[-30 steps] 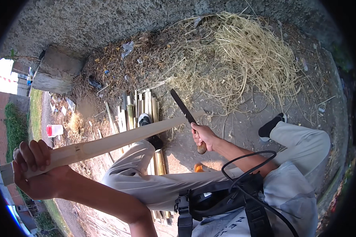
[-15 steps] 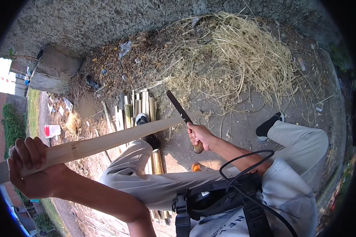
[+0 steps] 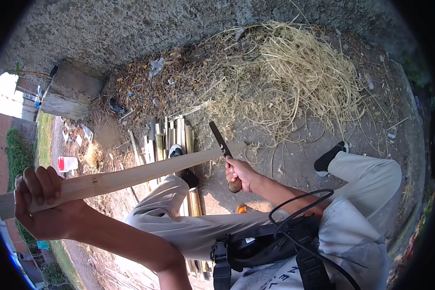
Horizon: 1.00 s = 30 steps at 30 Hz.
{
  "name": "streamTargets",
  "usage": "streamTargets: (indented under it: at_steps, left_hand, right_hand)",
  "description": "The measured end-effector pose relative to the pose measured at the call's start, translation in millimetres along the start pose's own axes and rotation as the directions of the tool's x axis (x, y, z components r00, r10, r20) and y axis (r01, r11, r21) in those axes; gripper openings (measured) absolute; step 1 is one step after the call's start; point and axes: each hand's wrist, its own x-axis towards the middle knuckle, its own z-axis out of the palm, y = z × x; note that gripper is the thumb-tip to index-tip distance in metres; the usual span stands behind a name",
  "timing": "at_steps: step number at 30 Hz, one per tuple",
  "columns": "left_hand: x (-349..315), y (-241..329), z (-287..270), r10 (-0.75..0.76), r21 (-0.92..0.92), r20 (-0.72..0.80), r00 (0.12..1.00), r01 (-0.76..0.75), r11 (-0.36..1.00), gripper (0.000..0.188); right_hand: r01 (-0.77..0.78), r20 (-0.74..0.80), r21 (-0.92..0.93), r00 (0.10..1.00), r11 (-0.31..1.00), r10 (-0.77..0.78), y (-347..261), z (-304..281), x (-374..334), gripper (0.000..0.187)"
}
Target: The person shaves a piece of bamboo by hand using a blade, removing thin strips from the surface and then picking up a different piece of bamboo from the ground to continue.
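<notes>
A long, pale split-bamboo slat runs slantwise across the view, its right end a little higher and farther off. My left hand is wrapped round the slat near its left end. In my right hand is a knife with a dark, straight blade and a wooden handle. The blade crosses the slat near its far right end and points up and away; whether its edge bites into the wood I cannot tell. My legs are spread beneath, and the slat passes above my left leg.
Several bamboo pieces lie by my left foot. A big heap of pale fibre shavings is at the far right, before a rough wall. A red-and-white container stands left; a concrete block is behind it. A black cable loops over my right arm.
My right hand has come slightly nearer and left, and the knife is turned a bit more upright. The left hand keeps its hold on the slat. The whole view has shifted slightly.
</notes>
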Motion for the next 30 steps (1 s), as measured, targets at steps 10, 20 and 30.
streamTargets:
  at_steps: [10,20,30]
  left_hand:
    - [1.6,7.8,4.6,-0.067,-0.044,0.133,0.989,0.073,0.996,0.023]
    - [5.7,3.7,18.9,-0.032,-0.017,0.131,0.991,0.035,0.999,0.024]
    - [7.8,-3.2,30.1,-0.001,0.049,0.025,1.0,0.0,0.999,0.025]
  right_hand:
    - [0.006,0.117,-0.099,0.993,0.995,0.006,-3.8,-1.3,-15.4,0.033]
    - [0.019,0.053,-0.202,0.999,0.979,-0.009,-12.4,-4.7,-16.3,0.031]
    - [0.063,0.039,-0.099,0.997,0.993,-0.059,2.1,-1.7,-1.2,0.034]
